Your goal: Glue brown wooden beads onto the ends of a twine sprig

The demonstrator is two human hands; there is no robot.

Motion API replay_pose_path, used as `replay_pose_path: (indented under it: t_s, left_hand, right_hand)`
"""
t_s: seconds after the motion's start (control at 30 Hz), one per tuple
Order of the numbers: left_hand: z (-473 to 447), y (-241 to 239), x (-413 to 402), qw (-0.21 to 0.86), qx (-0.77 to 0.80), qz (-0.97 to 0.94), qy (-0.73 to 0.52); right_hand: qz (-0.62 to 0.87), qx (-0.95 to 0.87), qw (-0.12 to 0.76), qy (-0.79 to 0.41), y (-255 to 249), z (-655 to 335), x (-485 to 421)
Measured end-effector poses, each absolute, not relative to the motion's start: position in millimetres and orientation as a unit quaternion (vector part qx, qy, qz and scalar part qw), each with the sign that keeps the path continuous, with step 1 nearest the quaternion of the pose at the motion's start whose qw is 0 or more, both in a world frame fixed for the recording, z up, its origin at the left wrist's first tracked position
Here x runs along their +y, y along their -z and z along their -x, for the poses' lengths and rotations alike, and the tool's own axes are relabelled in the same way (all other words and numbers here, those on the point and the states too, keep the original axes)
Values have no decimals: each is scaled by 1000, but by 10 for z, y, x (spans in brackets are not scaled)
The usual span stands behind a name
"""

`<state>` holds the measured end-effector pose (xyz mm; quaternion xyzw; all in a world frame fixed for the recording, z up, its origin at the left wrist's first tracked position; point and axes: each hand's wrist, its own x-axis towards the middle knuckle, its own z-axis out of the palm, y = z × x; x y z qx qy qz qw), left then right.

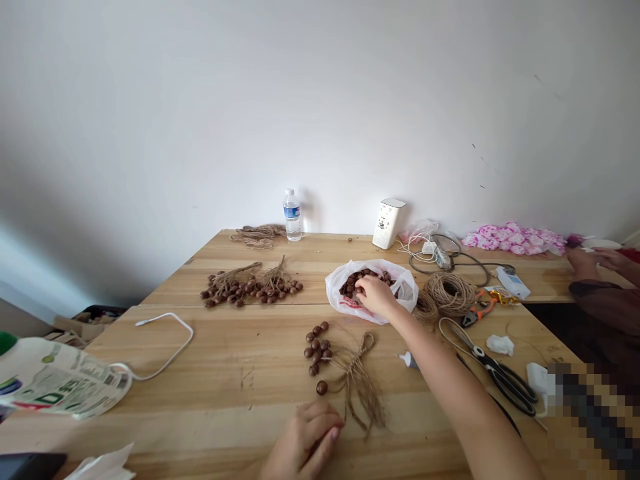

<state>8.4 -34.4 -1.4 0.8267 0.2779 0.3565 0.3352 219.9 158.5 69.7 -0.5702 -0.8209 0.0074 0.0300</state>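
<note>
My right hand [373,293] reaches into a white plastic bag [405,293] of round brown nut-like beads [367,275]. Its fingers are curled down, and the tips are hidden among the beads. My left hand [307,437] rests on the table with its fingers drawn together; whatever is between them cannot be made out. Just beyond it lies a knotted bundle of twine [357,370] with a loop at the top and frayed ends. Several brown beads [315,350] sit at its left side, and a single larger-looking bead [321,387] is close to my left fingers.
Beaded twine bunches [250,287] lie back left, near loose twine [257,235] and a water bottle [293,217]. At right are twine rolls [450,291], pliers [479,310], scissors [503,377] and a glue bottle [411,361]. Another person's arm [607,267] shows far right.
</note>
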Motion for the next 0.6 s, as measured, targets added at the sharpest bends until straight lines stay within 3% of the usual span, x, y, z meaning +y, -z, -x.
replay_pose_path:
  t_s: [0.17, 0.6]
  left_hand:
    - [-102, 66, -346, 346, 316, -805, -364]
    - [-118, 55, -344, 347, 332, -799, -361]
  right_hand:
    - [556, -831, 17, -8, -669, -2353, 1352]
    - [612, -789, -41, -40, -557, -2556, 1898]
